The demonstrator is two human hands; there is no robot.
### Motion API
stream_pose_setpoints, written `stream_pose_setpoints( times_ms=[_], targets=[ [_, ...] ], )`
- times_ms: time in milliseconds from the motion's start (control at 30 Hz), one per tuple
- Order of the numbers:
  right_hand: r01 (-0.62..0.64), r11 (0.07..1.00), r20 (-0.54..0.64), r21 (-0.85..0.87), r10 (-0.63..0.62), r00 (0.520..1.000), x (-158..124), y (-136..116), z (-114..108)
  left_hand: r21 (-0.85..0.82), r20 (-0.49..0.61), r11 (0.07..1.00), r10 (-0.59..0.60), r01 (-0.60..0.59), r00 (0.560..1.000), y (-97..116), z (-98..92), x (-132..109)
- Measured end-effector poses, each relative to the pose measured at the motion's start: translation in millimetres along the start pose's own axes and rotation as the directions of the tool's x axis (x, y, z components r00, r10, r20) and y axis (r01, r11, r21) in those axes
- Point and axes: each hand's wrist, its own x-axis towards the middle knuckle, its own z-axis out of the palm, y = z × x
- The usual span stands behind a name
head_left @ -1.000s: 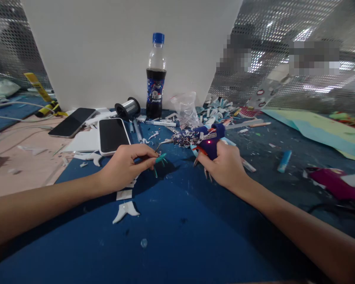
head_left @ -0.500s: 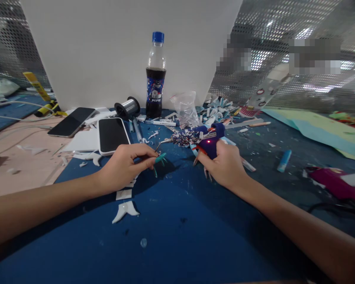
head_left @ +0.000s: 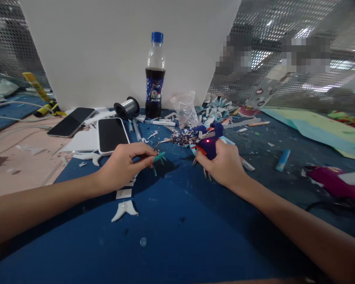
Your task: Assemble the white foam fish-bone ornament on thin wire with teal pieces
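Observation:
My right hand (head_left: 221, 163) is wrapped round the grip of a blue glue gun (head_left: 207, 146), whose small red light is lit. The gun's nozzle points left, a short way from my left fingertips. Between the thumb and fingers of my left hand (head_left: 133, 161) is a small teal piece (head_left: 159, 156) with thin strips hanging from it. A thin dark rod sticks up by those fingertips. Under and in front of the left hand lie flat white pieces, one of them a white tail-shaped piece (head_left: 124, 210). A small clear blob (head_left: 143, 241) lies on the blue tabletop (head_left: 177, 244).
Two phones (head_left: 113, 136) lie at the left, near a wire spool (head_left: 127, 107). Behind stand a Pepsi bottle (head_left: 154, 85) and a white board (head_left: 106, 51). Paper scraps (head_left: 217, 110) pile up at the back right. Farther right are a blue stick (head_left: 283, 159) and a magenta object (head_left: 328, 179).
Both hands keep their holds and nearly the same places. The whole view has shifted very slightly.

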Motion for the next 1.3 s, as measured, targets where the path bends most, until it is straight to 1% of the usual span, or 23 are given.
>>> stream_pose_setpoints(
  times_ms=[133, 233, 400, 667, 800, 1000, 1167, 1300],
  targets=[
    [-0.006, 1.0, -0.022, -0.01, 0.005, 1.0, 0.3, 0.1, 0.1, -0.001, -0.008, 1.0, 0.002, -0.002, 1.0, -0.1, 0.3, 0.4],
    [-0.006, 1.0, -0.017, 0.003, 0.006, 1.0, 1.2, -1.1, -0.2, -0.007, -0.012, 1.0, -0.003, 0.003, 1.0, 0.6, 0.6, 0.4],
    [-0.011, 1.0, -0.022, 0.01, 0.011, 1.0, 1.3, -2.0, -0.4, 0.003, 0.006, 1.0, -0.021, 0.021, 1.0, 0.8, 0.0, 0.0],
    [-0.015, 1.0, 0.017, 0.016, 0.015, 1.0, 1.1, -2.4, -0.6, 0.019, 0.053, 1.0, -0.024, 0.023, 0.998, 1.5, 0.0, 1.2],
    [-0.023, 1.0, 0.018, 0.014, 0.023, 1.0, 1.5, -4.5, -2.2, 0.024, 0.061, 0.999, -0.023, 0.022, 0.998, 3.0, -0.4, 1.6],
    [-0.045, 0.999, 0.037, 0.004, 0.044, 0.998, 2.3, -4.1, -2.8, 0.007, 0.053, 1.0, -0.008, 0.007, 0.999, 3.7, -0.3, 1.2],
    [-0.039, 0.999, 0.003, 0.008, 0.039, 0.999, 3.1, -4.0, -2.7, -0.009, 0.035, 1.0, -0.006, 0.006, 0.999, 2.3, 0.2, 0.5],
    [-0.031, 1.0, 0.004, 0.002, 0.031, 1.0, 3.3, -4.6, -2.9, 0.014, 0.011, 1.0, 0.005, -0.005, 1.0, 1.1, 0.0, 0.3]
  ],
)
